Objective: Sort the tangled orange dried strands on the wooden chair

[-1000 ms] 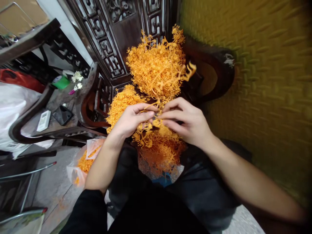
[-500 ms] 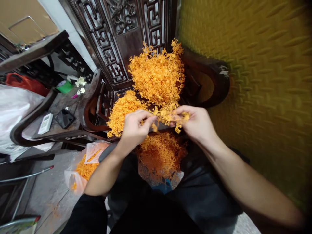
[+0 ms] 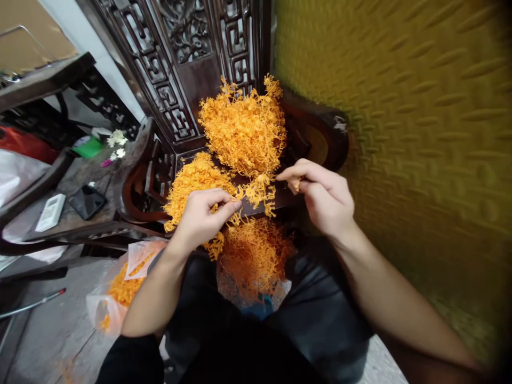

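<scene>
Near the orange heap (image 3: 242,130), my left hand (image 3: 203,216) is pinching a sprig (image 3: 260,191) — likely light, best stem-held — my right hand (image 3: 328,201), a scrap (image 3: 297,184).

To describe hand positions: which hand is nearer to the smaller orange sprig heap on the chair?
Left: left hand overlaps this heap in view; right hand is apart, to its right.

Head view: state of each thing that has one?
Left hand, pinching an orange sprig
Right hand, curled on an orange bit, index extended
Larger orange heap, piled on the chair
Smaller orange heap, piled beside it
Floor bag, orange pieces inside
White device, lying flat
</scene>
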`<state>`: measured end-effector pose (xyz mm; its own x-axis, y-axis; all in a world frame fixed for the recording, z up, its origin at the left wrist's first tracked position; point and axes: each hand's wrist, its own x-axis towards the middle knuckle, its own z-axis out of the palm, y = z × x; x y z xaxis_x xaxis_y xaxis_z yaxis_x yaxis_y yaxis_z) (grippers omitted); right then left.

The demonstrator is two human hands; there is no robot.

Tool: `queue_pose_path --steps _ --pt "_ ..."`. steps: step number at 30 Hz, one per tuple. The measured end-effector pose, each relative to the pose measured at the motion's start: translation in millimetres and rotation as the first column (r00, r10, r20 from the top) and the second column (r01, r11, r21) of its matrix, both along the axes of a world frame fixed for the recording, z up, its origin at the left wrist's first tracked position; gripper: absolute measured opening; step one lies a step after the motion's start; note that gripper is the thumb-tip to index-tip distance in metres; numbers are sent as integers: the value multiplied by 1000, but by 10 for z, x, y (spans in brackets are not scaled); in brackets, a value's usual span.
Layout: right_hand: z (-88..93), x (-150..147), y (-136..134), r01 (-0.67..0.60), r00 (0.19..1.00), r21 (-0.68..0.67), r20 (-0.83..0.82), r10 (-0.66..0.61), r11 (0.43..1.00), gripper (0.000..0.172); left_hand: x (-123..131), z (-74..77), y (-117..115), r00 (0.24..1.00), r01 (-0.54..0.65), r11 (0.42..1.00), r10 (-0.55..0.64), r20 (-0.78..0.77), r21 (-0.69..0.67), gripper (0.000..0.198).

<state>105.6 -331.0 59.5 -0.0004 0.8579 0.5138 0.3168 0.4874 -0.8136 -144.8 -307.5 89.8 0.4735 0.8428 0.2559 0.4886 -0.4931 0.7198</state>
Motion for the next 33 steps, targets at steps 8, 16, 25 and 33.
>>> queue_pose_path --steps 8,16,25,33 --pt "158 -86 23 -116 964 364 265 17 924 17 13 -99 27 974 98 991 -114 -194 -93 31" --pt "39 83 100 -198 934 -227 -340 113 954 18 -60 -101 63 990 19 971 -52 -134 -240 36" --pt "-99 -36 75 -208 915 -406 -401 31 890 23 -26 -124 58 997 -40 918 65 48 -396 25" --pt "-167 -219 82 -25 1000 -326 7 29 945 36 45 -66 42 970 34 881 84 228 -472 21"
